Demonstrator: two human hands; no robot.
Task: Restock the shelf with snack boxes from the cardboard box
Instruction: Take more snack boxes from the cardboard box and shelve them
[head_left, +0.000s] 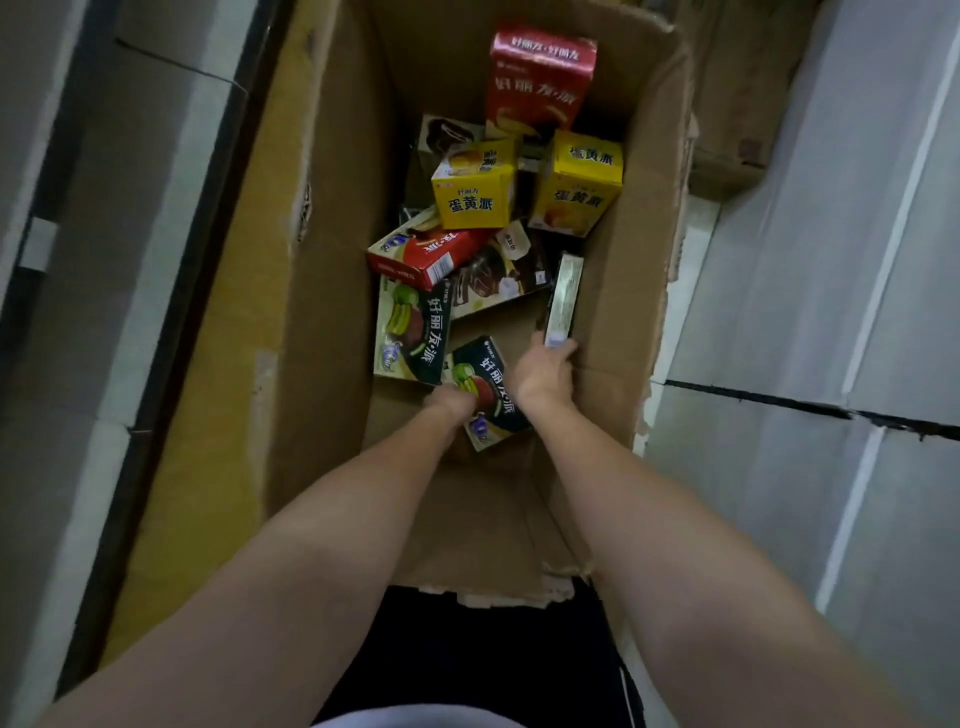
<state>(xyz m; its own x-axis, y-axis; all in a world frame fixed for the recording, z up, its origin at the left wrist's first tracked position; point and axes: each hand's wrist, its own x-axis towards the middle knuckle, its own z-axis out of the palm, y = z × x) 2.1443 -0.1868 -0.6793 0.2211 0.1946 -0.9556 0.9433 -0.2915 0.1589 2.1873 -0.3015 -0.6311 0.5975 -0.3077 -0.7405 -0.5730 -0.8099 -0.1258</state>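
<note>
Both arms reach deep into the tall cardboard box (322, 270), and this looks like the picking-up stage of one more round of restocking. The left hand (451, 402) is curled at the near edge of a dark green snack box (485, 387) lying flat on the carton's floor near the near wall; its fingertips are tucked out of sight, so it seems to be gripping that box, though I cannot see the hold fully. The right hand (548, 371) has its fingers wrapped round the near end of a slim box standing on edge (563, 299) against the right wall of the carton.

Plenty is left inside. A second green box (410, 332) lies along the left wall, with a red box (426, 254) tilted across it and a dark chocolate-pie box (498, 275) beside that. Farther in stand two yellow boxes (475, 184), side by side, and a tall red box (540, 78) upright against the far wall. Bare cardboard shows on the floor around the hands, so I judge the carton partly emptied already.

The shelf itself does not show from here, so how full it is cannot be told. At least eight boxes remain to be carried over, these two included.
</note>
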